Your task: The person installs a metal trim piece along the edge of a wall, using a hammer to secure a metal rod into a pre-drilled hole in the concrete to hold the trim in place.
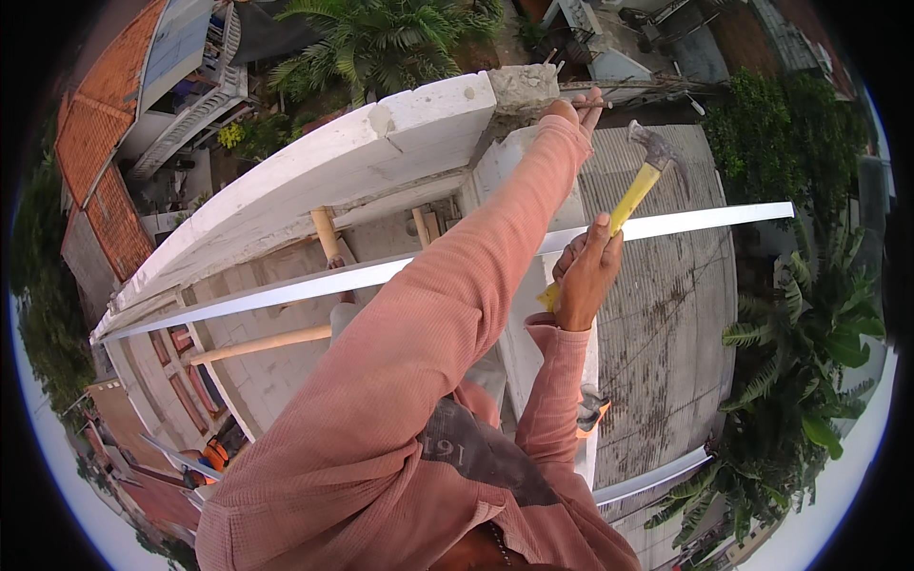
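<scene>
My left hand (pixel 577 107) reaches far out beside the rough concrete end (pixel 524 88) of the white block wall (pixel 314 143). Its fingers are closed around a short, thin brownish rod (pixel 598 105); whether it is a nail or a chisel I cannot tell. In my right hand (pixel 588 271) is a claw hammer (pixel 633 195), gripped by its yellow handle with the metal head raised. The head is apart from the rod. A long silvery metal channel (pixel 700 221) runs crosswise, passing beneath my left arm and behind my right hand.
Corrugated grey roofing (pixel 657 352) slopes away on the right, well below the wall top. Wooden poles (pixel 262 344) stand inside the block walls. An orange-and-black tool (pixel 592 411) lies on the ledge by my right elbow. Palms (pixel 390 43) and neighbouring roofs lie beyond.
</scene>
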`<state>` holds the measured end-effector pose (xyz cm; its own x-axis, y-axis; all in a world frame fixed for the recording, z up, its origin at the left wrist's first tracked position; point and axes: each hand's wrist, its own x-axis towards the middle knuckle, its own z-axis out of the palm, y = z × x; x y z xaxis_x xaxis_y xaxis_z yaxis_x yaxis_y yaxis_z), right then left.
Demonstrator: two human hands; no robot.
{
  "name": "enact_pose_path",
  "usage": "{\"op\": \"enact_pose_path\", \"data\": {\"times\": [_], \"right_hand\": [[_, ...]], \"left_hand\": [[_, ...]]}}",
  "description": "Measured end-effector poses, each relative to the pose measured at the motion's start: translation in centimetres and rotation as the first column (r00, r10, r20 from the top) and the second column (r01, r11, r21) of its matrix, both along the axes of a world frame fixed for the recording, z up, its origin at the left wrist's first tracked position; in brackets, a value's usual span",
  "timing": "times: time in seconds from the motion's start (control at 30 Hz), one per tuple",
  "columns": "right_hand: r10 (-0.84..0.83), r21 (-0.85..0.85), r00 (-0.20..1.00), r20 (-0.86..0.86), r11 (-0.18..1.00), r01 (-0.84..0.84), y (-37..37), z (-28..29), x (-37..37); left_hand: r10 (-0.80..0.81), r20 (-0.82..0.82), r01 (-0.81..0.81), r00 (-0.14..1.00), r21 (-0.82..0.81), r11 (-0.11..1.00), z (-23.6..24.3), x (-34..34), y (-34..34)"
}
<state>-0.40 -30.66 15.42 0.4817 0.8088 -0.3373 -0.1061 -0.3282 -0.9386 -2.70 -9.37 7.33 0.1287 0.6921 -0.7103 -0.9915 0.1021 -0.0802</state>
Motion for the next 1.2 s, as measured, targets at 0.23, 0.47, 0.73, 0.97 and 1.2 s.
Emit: {"op": "enact_pose_path", "data": {"times": [0.23,0.47,0.73,0.97,1.2], "right_hand": [[-0.148,0.217,0.973,0.18,0.97,0.107,1.7,-2.7,-0.5],[-0.075,0.14,0.995,0.072,0.988,0.065,1.4,1.0,0.8],[0.104,-0.064,0.995,0.011,0.993,-0.103,1.3,2.1,1.9],[-0.188,0.131,0.982,-0.002,0.974,0.186,0.8,5.6,2.3],[-0.201,0.048,0.979,-0.035,0.978,0.202,-1.2,5.5,2.3]], "left_hand": [[-0.073,0.003,0.073,0.997,0.043,0.996,-1.4,1.0,-0.4],[-0.099,-0.053,0.101,0.994,0.037,0.994,-2.2,0.3,-0.9],[-0.091,-0.074,0.094,0.993,0.041,0.995,-1.1,0.0,-1.2],[-0.075,-0.014,0.073,0.997,-0.108,0.991,1.3,-0.6,-4.9],[-0.278,-0.076,0.285,0.958,0.125,0.95,1.7,-0.5,-4.5]]}}
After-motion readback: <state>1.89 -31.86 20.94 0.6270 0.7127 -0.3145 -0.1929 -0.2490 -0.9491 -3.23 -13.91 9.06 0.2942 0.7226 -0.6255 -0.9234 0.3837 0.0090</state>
